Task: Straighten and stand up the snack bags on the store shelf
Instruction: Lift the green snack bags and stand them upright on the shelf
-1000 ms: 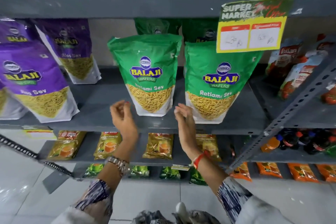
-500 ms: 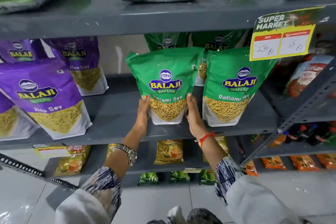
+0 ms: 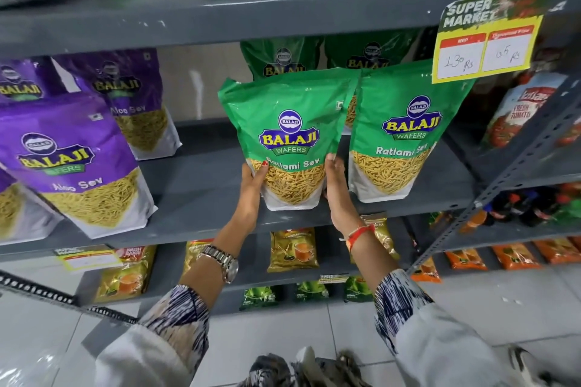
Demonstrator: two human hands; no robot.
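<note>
Left hand [image 3: 251, 181] and right hand [image 3: 336, 181] clasp the green sev bag [image 3: 289, 135], fingers pressed on its sides, upright beside its green neighbour [image 3: 405, 132]. Purple bags [image 3: 72, 163] left of it lean, apparently outstanding.

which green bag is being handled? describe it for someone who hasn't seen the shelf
Middle grey shelf, below the yellow price card. Two green Ratlami Sev bags stand in front; it's the left green bag, gripped low at both sides by the left hand and right hand.
</note>
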